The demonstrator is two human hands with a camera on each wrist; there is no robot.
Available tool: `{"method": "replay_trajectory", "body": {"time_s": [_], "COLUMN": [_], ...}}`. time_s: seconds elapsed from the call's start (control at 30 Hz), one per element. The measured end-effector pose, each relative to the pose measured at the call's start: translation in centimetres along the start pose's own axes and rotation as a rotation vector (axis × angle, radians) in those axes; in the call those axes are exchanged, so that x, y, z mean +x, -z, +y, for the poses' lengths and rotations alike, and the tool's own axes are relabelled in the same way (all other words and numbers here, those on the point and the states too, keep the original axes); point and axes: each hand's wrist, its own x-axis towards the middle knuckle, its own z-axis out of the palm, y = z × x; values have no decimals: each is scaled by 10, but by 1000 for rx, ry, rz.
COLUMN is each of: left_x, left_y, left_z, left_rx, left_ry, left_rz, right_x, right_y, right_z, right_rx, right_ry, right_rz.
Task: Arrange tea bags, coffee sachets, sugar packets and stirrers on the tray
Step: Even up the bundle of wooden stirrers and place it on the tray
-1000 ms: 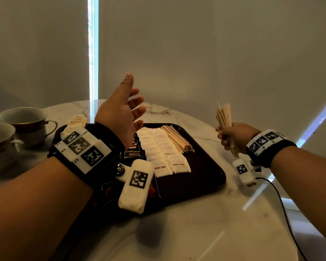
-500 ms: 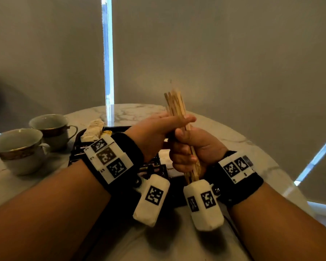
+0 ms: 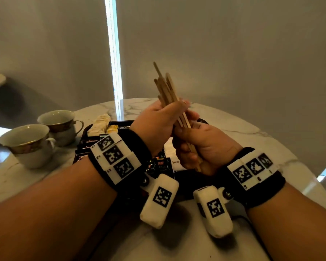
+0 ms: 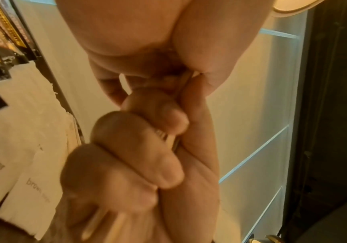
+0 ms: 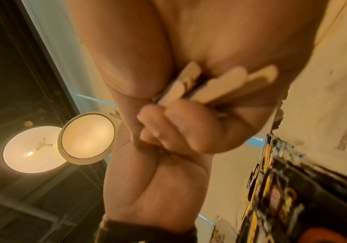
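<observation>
A bundle of wooden stirrers (image 3: 167, 91) stands nearly upright above the dark tray (image 3: 83, 134). My right hand (image 3: 194, 146) grips the bundle's lower part in a fist, and my left hand (image 3: 164, 117) holds it higher up, fingers wrapped over it. The stirrers' flat ends (image 5: 220, 83) poke out of the right fist in the right wrist view. On the tray lie dark coffee sachets (image 3: 158, 165), white brown-sugar packets (image 4: 33, 189) and tea bags (image 3: 100, 125) at the far left corner. Both arms hide much of the tray.
Two teacups (image 3: 28, 142) (image 3: 58, 125) stand on the marble table (image 3: 233, 129) left of the tray. The round table's edge curves away at the right and front. A grey blind hangs behind the table.
A second ago my left hand was open over the tray and the right held the stirrers off to the right. Both hands have met over the tray and now hold the bundle, fanned slightly.
</observation>
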Motion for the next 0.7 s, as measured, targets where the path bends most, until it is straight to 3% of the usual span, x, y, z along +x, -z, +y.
{"method": "replay_trajectory", "body": {"time_s": [0.2,0.3,0.4,0.47,0.7], "left_x": [-6,-5,-2,-2,2], "left_y": [2,0,2,3,3], "left_z": [8,9,13,14,12], "left_rx": [-257,-147,-219,-266,-330], "left_ry": [21,-56,-82,-89,-162], "left_rz": [-169,-56,81,83,10], "right_x": [-5,1,3,3,2], "right_y": [-1,3,7,8,2], "right_z": [4,7,5,4,5], "right_rx": [155,122,-15,-28,108], "right_ry": [-49,7,34,46,-40], "right_rz": [-277,-228,-105,-47,-105]}}
